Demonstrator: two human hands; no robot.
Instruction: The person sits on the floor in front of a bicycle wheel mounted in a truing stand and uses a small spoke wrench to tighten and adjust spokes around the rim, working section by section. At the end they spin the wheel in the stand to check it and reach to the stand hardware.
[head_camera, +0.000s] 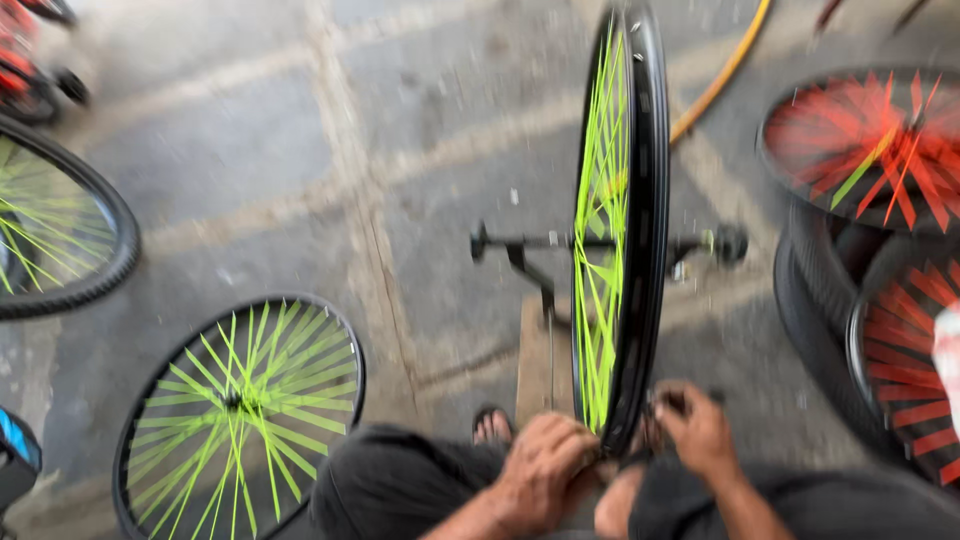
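The upright black wheel rim with lime-green spokes (620, 230), axle-mounted on a metal stand (545, 270), is pinched at its bottom edge by the left hand (540, 465) for steadiness, while the right hand (700, 430) closes on a small dark tool (678, 402) beside it.

Motion blur smears the right hand (700, 432), hiding whatever small dark thing it grips.

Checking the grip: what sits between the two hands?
In the head view, the black rim with green spokes stands upright between the left hand and the right hand.
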